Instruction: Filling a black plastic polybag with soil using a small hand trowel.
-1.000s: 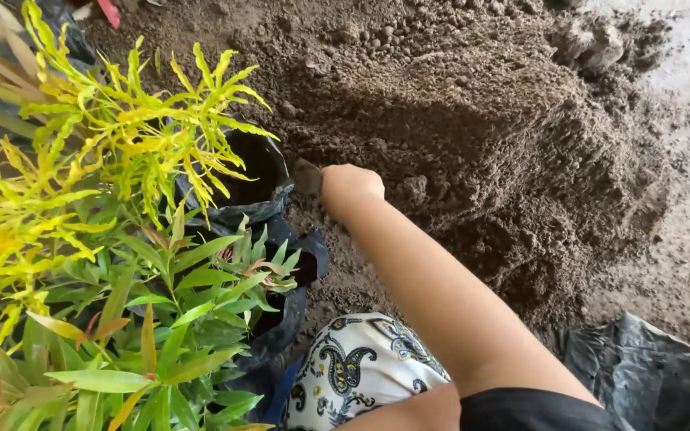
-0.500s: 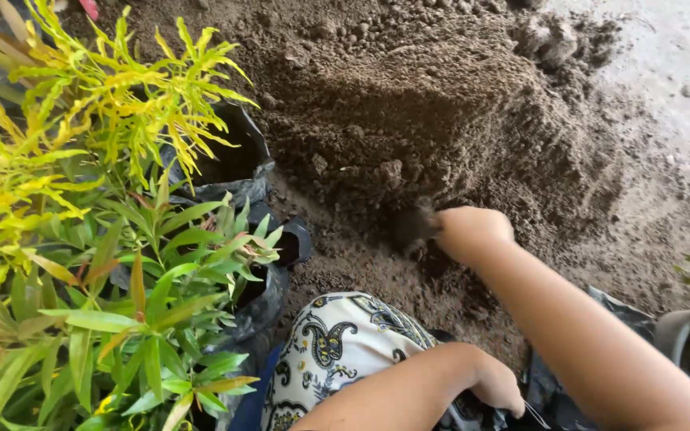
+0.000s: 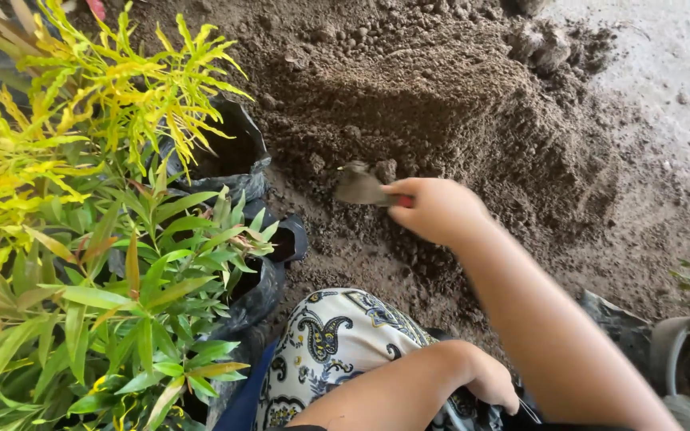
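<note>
- Two hands are seen: the left hand (image 3: 490,381), nearest the camera, is clenched on the rim of a black bag (image 3: 473,415) beside the patterned knee (image 3: 337,343).
- The right hand (image 3: 434,209) is closed around a trowel (image 3: 362,188), whose blade is held just left of it, above the soil.
- Beyond that hand, a soil heap (image 3: 457,104) is spread.
- Far left, potted plants (image 3: 113,239) are grouped.

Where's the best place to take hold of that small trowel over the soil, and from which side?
Probably by its handle, coming from the right. The trowel lies roughly level with its soil-caked blade pointing left over the soil pile, and a bit of red handle shows at the right hand, which is wrapped around that end. The blade is flat, thin and dirty, so it offers a poorer grip.
</note>
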